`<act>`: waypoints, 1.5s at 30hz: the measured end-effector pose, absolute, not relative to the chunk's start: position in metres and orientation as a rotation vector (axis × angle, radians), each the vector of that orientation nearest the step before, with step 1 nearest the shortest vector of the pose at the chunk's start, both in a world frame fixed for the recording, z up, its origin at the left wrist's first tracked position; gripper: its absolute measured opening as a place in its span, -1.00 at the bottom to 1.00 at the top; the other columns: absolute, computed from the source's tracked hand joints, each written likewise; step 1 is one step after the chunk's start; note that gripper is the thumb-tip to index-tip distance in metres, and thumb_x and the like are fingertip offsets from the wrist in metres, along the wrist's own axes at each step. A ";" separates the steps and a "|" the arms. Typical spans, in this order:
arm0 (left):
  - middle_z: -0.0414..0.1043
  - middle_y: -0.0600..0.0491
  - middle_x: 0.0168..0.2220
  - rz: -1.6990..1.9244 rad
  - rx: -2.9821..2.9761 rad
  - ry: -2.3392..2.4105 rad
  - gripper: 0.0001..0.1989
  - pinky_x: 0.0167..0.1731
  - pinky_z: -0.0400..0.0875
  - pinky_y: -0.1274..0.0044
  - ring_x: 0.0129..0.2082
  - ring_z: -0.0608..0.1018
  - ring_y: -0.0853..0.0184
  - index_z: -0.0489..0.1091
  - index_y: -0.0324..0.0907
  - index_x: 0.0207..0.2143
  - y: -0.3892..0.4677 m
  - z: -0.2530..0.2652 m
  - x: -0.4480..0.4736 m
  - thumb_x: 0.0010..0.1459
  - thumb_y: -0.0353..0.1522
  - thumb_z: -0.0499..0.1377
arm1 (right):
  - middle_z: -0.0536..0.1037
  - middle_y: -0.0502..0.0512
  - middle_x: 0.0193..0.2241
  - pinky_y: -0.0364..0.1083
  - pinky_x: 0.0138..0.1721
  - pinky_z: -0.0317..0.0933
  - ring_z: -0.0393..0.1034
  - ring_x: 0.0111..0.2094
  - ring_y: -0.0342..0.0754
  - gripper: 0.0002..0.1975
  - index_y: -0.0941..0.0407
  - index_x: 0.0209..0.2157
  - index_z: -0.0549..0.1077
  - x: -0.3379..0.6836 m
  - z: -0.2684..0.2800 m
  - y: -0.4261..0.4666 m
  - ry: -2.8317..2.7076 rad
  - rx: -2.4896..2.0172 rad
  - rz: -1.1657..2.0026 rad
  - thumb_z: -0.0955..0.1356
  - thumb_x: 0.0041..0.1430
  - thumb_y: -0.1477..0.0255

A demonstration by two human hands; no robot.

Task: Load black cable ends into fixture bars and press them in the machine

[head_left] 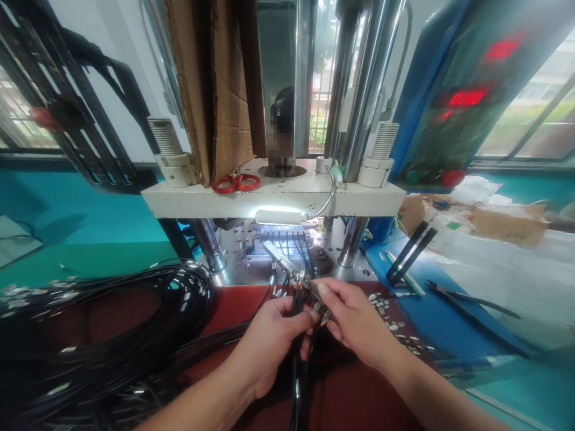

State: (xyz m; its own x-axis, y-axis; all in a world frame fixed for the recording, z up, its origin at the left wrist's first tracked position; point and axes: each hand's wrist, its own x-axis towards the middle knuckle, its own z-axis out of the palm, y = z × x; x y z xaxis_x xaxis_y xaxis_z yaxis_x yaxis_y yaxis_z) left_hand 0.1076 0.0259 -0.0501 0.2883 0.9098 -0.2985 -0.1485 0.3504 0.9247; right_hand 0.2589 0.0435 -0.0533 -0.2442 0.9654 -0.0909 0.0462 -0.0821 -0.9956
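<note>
My left hand (281, 326) is closed around a bunch of black cables (296, 371), its thumb pressed against them near their metal ends. Close beside it, my right hand (350, 317) is closed on a slim hand tool with a flat silver end (281, 257), pointing up and left. Its exact kind does not show clearly. Small metal connectors (303, 278) and bare-looking wire ends sit between the fingertips, partly hidden. More cables run forward to the lit metal mould (278, 245) on the press bed. Loose silver connector shells (395, 326) lie on the red-brown mat (359, 389).
A large coil of black cables (188, 293) fills the left side. Ahead stands a press with a white crosshead (278, 200), red-handled scissors (236, 182) and a lamp (278, 216). Cutting pliers (471, 299) lie right, below a blue control box (453, 90). A reflected person (283, 120) shows behind.
</note>
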 end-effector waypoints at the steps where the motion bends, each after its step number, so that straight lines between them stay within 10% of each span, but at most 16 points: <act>1: 0.31 0.11 -0.55 0.865 0.939 1.018 -0.83 -0.60 0.22 0.58 -0.64 0.31 0.48 0.35 -0.25 -0.45 0.026 -0.050 0.107 0.09 -0.31 0.19 | 0.28 -0.10 -0.61 -0.29 -0.75 -0.14 0.03 -0.73 -0.29 -0.62 0.08 -0.11 0.43 0.259 -0.053 0.043 -1.387 -1.181 1.435 0.25 0.22 0.12; 14: 0.33 0.10 -0.57 0.843 0.918 0.986 -0.78 -0.63 0.20 0.60 -0.66 0.31 0.48 0.41 -0.28 -0.47 0.032 -0.049 0.105 0.02 -0.28 0.26 | 0.38 -0.06 -0.57 -0.24 -0.72 -0.06 0.09 -0.71 -0.25 -0.63 0.07 -0.08 0.42 0.255 -0.057 0.041 -1.516 -1.164 1.318 0.20 0.28 0.14; 22: 0.51 0.01 -0.33 0.990 0.920 1.020 -0.73 -0.22 0.37 0.48 -0.32 0.51 0.30 0.46 -0.23 -0.28 0.024 -0.035 0.089 0.05 -0.21 0.26 | 0.26 -0.15 -0.64 -0.28 -0.78 -0.21 -0.07 -0.76 -0.32 -0.64 0.11 -0.15 0.44 0.256 -0.057 0.044 -1.316 -1.135 1.507 0.34 0.14 0.14; 33: 0.35 0.13 -0.53 0.803 0.717 1.085 -0.75 -0.60 0.30 0.61 -0.62 0.40 0.46 0.29 -0.20 -0.17 0.022 -0.034 0.077 0.07 -0.41 0.21 | 0.38 -0.09 -0.58 -0.25 -0.73 -0.17 -0.03 -0.72 -0.31 -0.70 0.09 -0.10 0.47 0.258 -0.062 0.045 -1.405 -1.097 1.500 0.37 0.13 0.31; 45: 0.30 0.18 -0.55 0.843 0.936 1.152 -0.71 -0.78 0.06 0.68 -0.77 0.24 0.57 0.27 -0.19 -0.39 0.024 -0.043 0.090 0.16 -0.13 0.12 | 0.30 -0.12 -0.62 -0.28 -0.77 -0.20 -0.05 -0.73 -0.31 -0.67 0.11 -0.12 0.44 0.260 -0.058 0.045 -1.395 -1.069 1.511 0.33 0.18 0.19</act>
